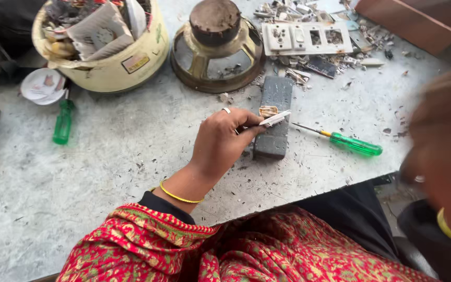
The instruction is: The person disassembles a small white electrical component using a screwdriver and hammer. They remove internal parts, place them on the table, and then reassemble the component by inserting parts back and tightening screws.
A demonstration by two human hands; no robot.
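Item: small white part (pixel 274 119), pinched in left hand (pixel 224 140), steadied over grey block (pixel 273 117). Right hand (pixel 442 138) blurred, grip indeterminable. Green screwdriver (pixel 348 142), right of the pinch, probably required next.

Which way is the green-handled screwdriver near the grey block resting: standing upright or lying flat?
Lying flat: the screwdriver rests lengthwise on the table, untouched by either hand.
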